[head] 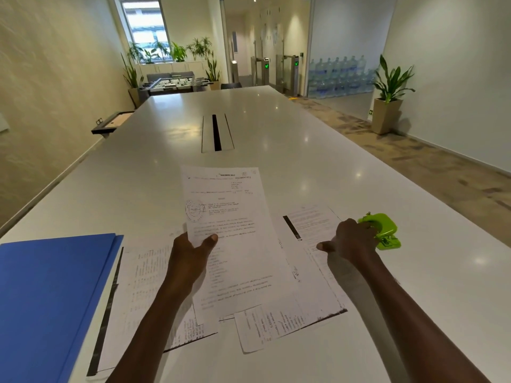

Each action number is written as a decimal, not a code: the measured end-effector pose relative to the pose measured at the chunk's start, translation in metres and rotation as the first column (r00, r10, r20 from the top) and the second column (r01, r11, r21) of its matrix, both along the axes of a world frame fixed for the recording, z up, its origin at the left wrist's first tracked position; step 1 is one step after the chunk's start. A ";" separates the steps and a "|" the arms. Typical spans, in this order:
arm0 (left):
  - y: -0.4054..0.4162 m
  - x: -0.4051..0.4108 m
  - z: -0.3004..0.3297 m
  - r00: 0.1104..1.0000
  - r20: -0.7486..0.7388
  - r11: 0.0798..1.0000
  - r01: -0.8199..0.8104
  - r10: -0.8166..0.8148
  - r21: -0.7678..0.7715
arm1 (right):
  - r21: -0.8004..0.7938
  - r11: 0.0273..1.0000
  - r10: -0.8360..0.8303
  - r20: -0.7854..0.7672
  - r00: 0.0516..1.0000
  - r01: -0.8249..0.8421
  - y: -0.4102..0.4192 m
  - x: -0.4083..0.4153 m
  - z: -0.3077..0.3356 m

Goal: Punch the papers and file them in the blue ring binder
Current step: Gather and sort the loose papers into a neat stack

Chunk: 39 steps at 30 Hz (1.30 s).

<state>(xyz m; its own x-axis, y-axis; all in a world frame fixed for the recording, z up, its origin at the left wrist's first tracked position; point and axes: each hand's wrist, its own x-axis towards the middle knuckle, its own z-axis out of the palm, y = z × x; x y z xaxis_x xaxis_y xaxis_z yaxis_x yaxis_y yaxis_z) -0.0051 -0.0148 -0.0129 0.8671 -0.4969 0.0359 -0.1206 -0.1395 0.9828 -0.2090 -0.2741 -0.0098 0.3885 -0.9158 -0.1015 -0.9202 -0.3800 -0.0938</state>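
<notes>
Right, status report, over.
Left hand pinching one sheet aloft. Right hand on green punch. Blue binder closed, left. Loose papers spread between.

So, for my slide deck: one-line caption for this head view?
Left hand lifts a sheet; right hand reaches the green hole punch.

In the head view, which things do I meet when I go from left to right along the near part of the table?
Blue ring binder → left hand holding a sheet → right hand → green hole punch.
</notes>
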 end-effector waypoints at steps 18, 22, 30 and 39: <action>-0.002 0.000 -0.005 0.999 -0.025 0.999 0.023 -0.022 0.048 | 0.111 0.993 -0.019 0.442 0.897 -0.033 -0.006 0.005 0.027; -0.004 0.004 0.001 0.998 -0.020 0.997 0.055 -0.054 0.050 | -0.178 0.984 0.072 0.501 0.863 0.022 0.009 0.007 0.065; -0.014 0.008 0.015 0.996 -0.045 0.997 0.078 -0.079 -0.027 | -0.669 0.743 0.463 0.539 0.704 0.024 0.071 0.005 0.160; -0.022 0.001 0.039 0.952 -0.267 0.977 0.105 -0.152 -0.185 | -0.311 0.942 0.336 0.851 0.403 -0.130 0.076 0.014 0.185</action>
<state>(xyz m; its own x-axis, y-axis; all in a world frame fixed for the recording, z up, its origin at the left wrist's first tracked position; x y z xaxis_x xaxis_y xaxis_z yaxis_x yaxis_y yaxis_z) -0.0038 -0.0365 0.0264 0.7835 -0.6125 -0.1053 0.1543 0.0275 0.9876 -0.1945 -0.1985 0.1749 0.3670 -0.7333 0.5723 -0.2363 -0.6686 -0.7051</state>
